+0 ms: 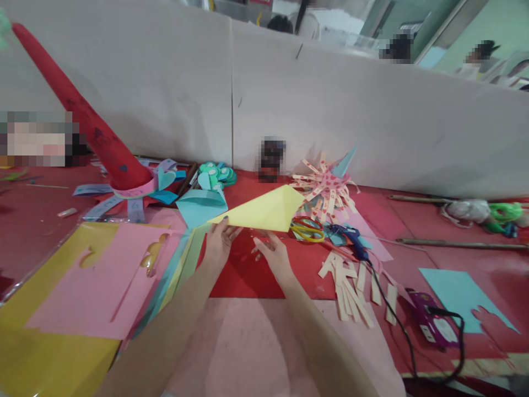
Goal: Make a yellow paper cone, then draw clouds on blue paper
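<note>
A folded yellow paper (264, 210) is held up above a red sheet (248, 275) in the middle. My left hand (221, 238) grips its lower left edge, thumb on top and fingers beneath. Under the lower right edge is my right hand (270, 248), its fingers apart and partly hidden by the paper; it looks loose around the edge. A blue paper cone (202, 207) lies just left of the yellow paper. Scissors with red and yellow handles (308, 230) rest to its right, beside a blue glue gun (355, 242).
A tall red cone (103, 143) stands at the left, near pink sheets (99, 286). Wooden sticks (349, 286), a purple box with a black cable (433, 320) and a cyan sheet (458, 292) lie right. A grey partition (165, 94) stands behind; people show beyond.
</note>
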Demonstrator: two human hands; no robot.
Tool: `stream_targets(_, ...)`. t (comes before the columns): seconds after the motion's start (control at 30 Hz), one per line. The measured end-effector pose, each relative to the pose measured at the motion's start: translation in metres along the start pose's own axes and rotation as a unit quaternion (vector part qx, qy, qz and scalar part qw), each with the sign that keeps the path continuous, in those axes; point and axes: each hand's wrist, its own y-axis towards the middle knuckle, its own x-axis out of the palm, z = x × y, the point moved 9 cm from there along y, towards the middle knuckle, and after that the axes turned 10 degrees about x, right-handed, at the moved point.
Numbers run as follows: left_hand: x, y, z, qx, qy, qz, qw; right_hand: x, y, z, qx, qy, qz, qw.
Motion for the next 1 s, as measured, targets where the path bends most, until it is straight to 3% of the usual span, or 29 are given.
stream_targets(0.1,0.016,-0.014,-0.012,-0.037,0.032,-0.055,0.997,-0.005,0.0,-0.003,-0.017,0.052,0.038,0.998)
stream_targets(0.27,0.043,-0.037,-0.022,-0.061,0.134,-0.196,0.969,-0.041,-0.001,-0.017,-0.056,0.157,0.109,0.98)
stream_targets(0.37,0.048,-0.041,-0.027,-0.07,0.178,-0.238,0.952,-0.058,-0.004,-0.028,-0.075,0.186,0.145,0.969)
stream_targets(0.77,0.04,-0.035,-0.025,-0.01,0.256,-0.25,0.934,-0.071,-0.005,-0.03,-0.076,0.166,0.205,0.961)
stream_targets(1.0,0.041,-0.034,-0.021,-0.016,0.255,-0.226,0.94,-0.034,0.002,-0.037,-0.113,0.134,0.136,0.975)
